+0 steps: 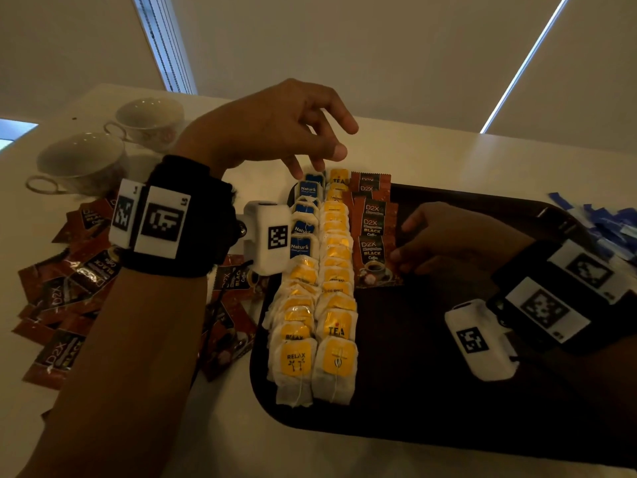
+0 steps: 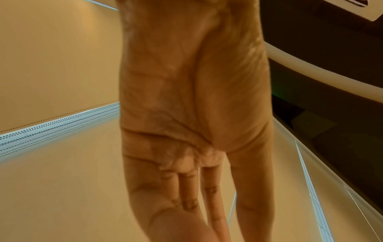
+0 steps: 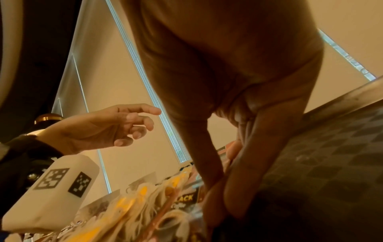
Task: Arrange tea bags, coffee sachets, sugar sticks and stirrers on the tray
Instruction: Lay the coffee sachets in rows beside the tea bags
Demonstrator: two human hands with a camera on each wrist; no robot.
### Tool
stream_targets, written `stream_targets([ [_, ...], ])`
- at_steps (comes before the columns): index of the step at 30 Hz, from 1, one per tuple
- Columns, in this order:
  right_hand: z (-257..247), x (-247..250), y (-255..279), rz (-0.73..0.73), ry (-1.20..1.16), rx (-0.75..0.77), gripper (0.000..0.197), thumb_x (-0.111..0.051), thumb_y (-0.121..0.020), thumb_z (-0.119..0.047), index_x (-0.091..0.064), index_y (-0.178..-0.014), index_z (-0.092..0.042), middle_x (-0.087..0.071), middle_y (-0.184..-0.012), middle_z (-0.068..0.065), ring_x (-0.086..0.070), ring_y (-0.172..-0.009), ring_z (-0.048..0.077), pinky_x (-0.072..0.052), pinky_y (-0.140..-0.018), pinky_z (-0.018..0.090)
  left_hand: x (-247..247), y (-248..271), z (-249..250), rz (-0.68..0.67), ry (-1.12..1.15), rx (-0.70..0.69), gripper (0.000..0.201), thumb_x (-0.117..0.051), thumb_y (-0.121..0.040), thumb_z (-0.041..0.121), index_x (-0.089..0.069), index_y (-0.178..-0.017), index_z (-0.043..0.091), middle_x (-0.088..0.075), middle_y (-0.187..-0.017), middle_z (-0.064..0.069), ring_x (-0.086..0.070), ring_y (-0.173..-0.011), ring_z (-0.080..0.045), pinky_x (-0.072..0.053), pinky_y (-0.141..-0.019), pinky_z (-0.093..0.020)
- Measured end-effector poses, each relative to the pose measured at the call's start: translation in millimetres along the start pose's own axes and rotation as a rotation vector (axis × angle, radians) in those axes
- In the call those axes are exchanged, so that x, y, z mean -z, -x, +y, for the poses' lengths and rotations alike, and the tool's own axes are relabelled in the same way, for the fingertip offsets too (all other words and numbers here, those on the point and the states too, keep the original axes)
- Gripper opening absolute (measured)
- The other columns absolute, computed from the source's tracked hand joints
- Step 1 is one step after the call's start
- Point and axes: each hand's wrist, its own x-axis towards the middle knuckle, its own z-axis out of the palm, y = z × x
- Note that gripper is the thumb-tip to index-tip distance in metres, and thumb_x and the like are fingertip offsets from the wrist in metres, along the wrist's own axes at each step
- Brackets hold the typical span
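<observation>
Left hand (image 1: 269, 132), fingers loosely spread and empty, hovers over the tray (image 1: 431, 391) at its far-left corner; right hand (image 1: 458, 236) pinches a coffee sachet (image 1: 374, 257) beside the tea bags (image 1: 336, 326).

Sachets (image 1: 373, 251): "D2X BLACK Coffee"; yel. bags (image 1: 296, 360): "RELAX", "TEA"; blue bags (image 1: 300, 248): "Natur's".

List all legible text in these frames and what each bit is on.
"RELAX": nearest yellow tea bag, left row.
"TEA": second yellow tea bag, right row.
"Natur's": blue tea bags, far end of the left row.
"D2X", "BLACK", "Coffee": coffee sachets on the tray.
"D2X", "BLACK": loose sachets left of the tray.
Finer print and the wristband markers: too small to read.
</observation>
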Motion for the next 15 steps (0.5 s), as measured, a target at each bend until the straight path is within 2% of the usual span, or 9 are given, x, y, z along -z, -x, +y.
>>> stream_targets([
  [5,-0.5,1.1,1.3,-0.028,0.054,0.006,0.022,-0.062,-0.083,-0.003,-0.051,-0.095,-0.018,-0.060,-0.079,0.003,-0.061,-0.065,0.012,-0.049,-0.057,0.026,0.6,0.3,0.0,-0.007,0.000,0.001,0.034,-0.066,-0.085,0.022,-0.058,-0.118,0.019,-0.069,-0.096,-0.006,-0.068,-0.074,-0.009,-0.052,-0.052,-0.018],
  [7,-0.3,-0.7,3.1,-0.029,0.090,0.024,0.020,-0.066,-0.081,-0.010,-0.049,-0.082,-0.022,-0.060,-0.079,0.001,-0.060,-0.067,0.012,-0.049,-0.059,0.026,0.5,-0.1,-0.3,-0.018,-0.004,0.006,0.035,-0.066,-0.084,0.022,-0.058,-0.118,0.019,-0.069,-0.097,-0.006,-0.068,-0.074,-0.009,-0.052,-0.052,-0.018],
  [9,-0.6,-2.7,3.8,-0.009,0.100,0.030,0.024,-0.068,-0.079,-0.012,-0.047,-0.079,-0.022,-0.057,-0.080,0.000,-0.059,-0.069,0.012,-0.050,-0.060,0.026,0.1,-0.3,-0.6,-0.023,-0.009,0.011,0.036,-0.066,-0.084,0.023,-0.058,-0.119,0.019,-0.069,-0.097,-0.006,-0.068,-0.074,-0.009,-0.052,-0.052,-0.017],
  [11,-1.3,-4.5,3.4,0.015,0.093,0.020,0.028,-0.070,-0.077,-0.008,-0.045,-0.086,-0.018,-0.053,-0.082,-0.001,-0.058,-0.070,0.013,-0.049,-0.057,0.025,-0.5,-0.5,-0.6,-0.021,-0.010,0.013,0.036,-0.066,-0.084,0.023,-0.058,-0.119,0.019,-0.069,-0.097,-0.006,-0.068,-0.074,-0.009,-0.051,-0.052,-0.017],
  [15,-2.2,-3.8,3.9,0.035,0.065,-0.002,0.061,-0.072,-0.073,-0.003,-0.036,-0.120,-0.017,-0.047,-0.086,-0.001,-0.057,-0.070,0.016,-0.046,-0.050,0.024,-1.1,-0.3,-0.6,-0.025,-0.014,0.013,0.035,-0.066,-0.084,0.023,-0.058,-0.117,0.020,-0.069,-0.097,-0.006,-0.068,-0.074,-0.008,-0.051,-0.051,-0.017],
])
